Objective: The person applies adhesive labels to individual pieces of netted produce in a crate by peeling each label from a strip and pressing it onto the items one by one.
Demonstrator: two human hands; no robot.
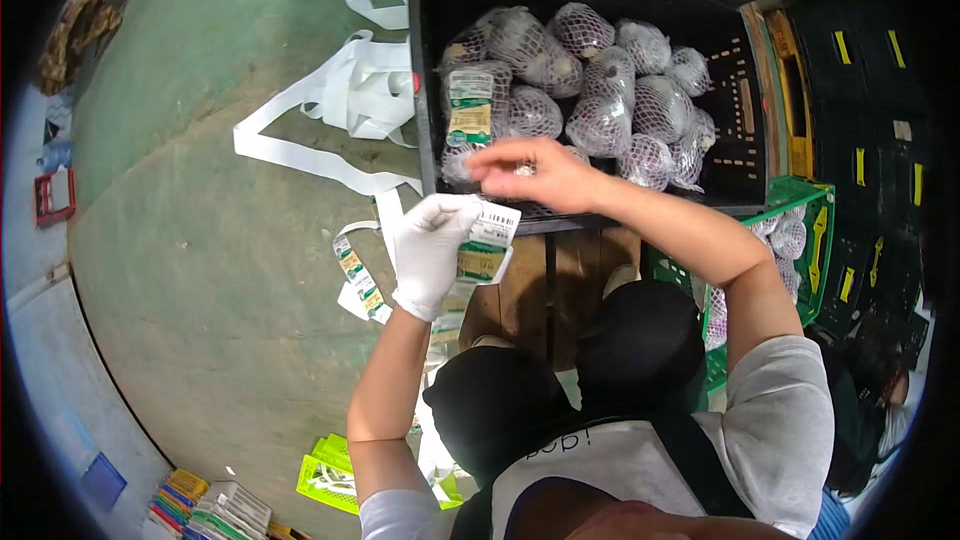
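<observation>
My left hand (433, 251), in a white glove, pinches a strip of printed adhesive labels (486, 244) in front of the black plastic crate (592, 219). My bare right hand (536, 174) hovers over the crate's near left corner, fingers slightly parted and nothing visible between them. Inside the crate lie several net-wrapped, plastic-covered bundles (600, 124) of pale and purplish produce, too covered to name surely. One bundle at the left bears a green, white and yellow label (470, 109). Below my left hand more of the label strip (360, 277) hangs in loops.
White backing tape (352, 90) lies tangled on the green floor left of the crate. A green crate (814, 255) with more netted bundles stands at right, beside stacked black crates (862, 127). A lime basket (326, 472) sits at lower left, near stacked folders or papers (225, 510).
</observation>
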